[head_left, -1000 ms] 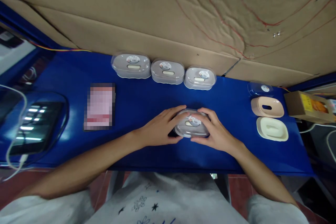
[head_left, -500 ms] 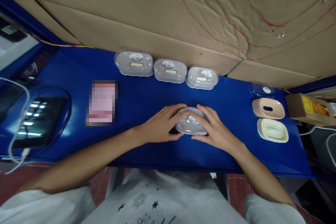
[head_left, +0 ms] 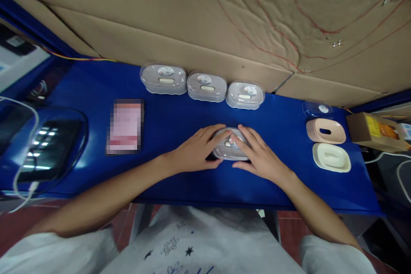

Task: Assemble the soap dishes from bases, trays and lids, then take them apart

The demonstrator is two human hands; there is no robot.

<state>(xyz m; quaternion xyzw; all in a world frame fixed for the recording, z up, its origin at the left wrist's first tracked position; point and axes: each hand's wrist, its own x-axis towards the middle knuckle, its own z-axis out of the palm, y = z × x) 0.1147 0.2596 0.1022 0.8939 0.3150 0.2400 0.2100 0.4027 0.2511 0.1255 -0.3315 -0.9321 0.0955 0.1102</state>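
Observation:
A grey oval box with a clear lid and a round sticker (head_left: 227, 152) rests on the blue table between my hands. My left hand (head_left: 199, 149) wraps round its left end, thumb at the near side and fingertips on the far rim and lid. Round the right end is my right hand (head_left: 258, 153), with fingers over the lid and the thumb low at the near edge. Behind them stand three similar lidded boxes (head_left: 164, 78), (head_left: 207, 87), (head_left: 245, 94) in a row.
On the right lie a clear lid (head_left: 316, 110), a pink oval shell (head_left: 332, 132), a cream tray (head_left: 331, 157) and a cardboard box (head_left: 362, 130). A blurred-out flat item (head_left: 125, 126) and a dark tablet (head_left: 51, 147) with a white cable are at left.
Both hands and the box between them sit slightly higher and further left in the view. The items on the right have shifted slightly left in view too. The grip looks the same.

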